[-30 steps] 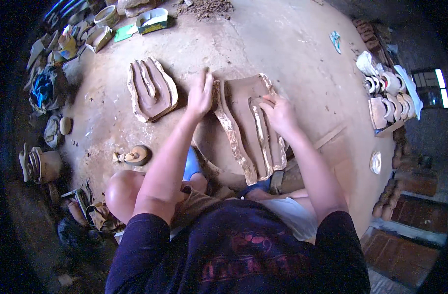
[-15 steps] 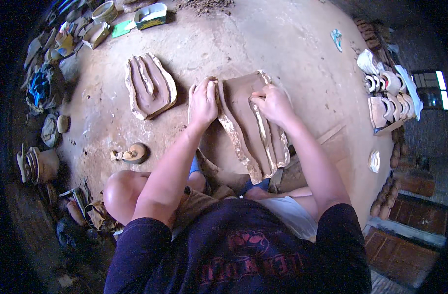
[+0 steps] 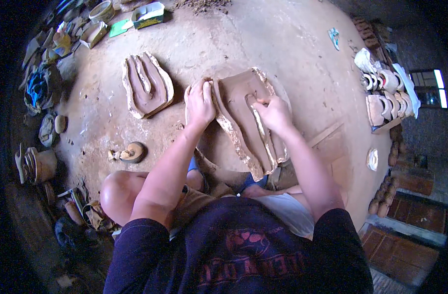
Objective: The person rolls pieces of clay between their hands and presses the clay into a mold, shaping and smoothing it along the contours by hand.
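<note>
In front of me a trough-shaped mould point(image 3: 237, 147) with a rough whitish rim lies tilted on a round board point(image 3: 212, 144). Brown clay point(image 3: 236, 88) lines its inside, and a pale-edged ridge runs down it. My left hand point(image 3: 200, 104) is closed over the upper left wall, fingers together on the edge. With fingers curled, my right hand point(image 3: 275, 115) presses into the clay by the top of the ridge; what its fingertips pinch is partly hidden. A second clay-lined mould point(image 3: 129, 95) rests on the floor to the left.
A round-headed tool with a knobbly handle point(image 3: 133, 153) lies near my left knee. Boxes point(image 3: 148, 15), a basin point(image 3: 101, 12) and pots point(image 3: 42, 164) line the left side. At the right stand curved pale pieces point(image 3: 391, 105); a wooden board point(image 3: 334, 157) lies beside my right arm.
My right hand has shifted slightly down along the ridge top, its fingers now more curled and the clay there more exposed. My left hand keeps its hold on the mould's wall.
</note>
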Demonstrator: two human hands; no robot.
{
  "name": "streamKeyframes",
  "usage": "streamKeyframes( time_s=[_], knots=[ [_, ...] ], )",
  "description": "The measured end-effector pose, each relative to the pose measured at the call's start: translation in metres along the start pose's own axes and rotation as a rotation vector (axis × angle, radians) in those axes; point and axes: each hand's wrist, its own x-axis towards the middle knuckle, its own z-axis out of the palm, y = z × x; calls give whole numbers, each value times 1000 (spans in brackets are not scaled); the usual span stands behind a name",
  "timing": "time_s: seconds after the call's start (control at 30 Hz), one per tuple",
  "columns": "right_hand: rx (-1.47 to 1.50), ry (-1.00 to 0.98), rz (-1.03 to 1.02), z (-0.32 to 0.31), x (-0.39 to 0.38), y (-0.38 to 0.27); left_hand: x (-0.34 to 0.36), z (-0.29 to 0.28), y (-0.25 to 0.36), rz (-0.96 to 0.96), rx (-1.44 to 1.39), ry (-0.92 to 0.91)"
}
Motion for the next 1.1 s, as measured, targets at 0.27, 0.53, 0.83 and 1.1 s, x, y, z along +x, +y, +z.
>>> streamKeyframes(
  time_s=[0.27, 0.53, 0.83, 1.1],
  knots=[
    [318, -152, 238, -2, 4, 15, 0, 4, -2, 18, 32, 3],
    [111, -25, 81, 0, -19, 19, -2, 6, -1, 42, 41, 81],
    [-169, 217, -329, 8, -39, 41, 2, 6, -9, 15, 34, -16],
    [177, -49, 144, 0, -48, 38, 0, 8, -13, -3, 71, 2]
  ],
)
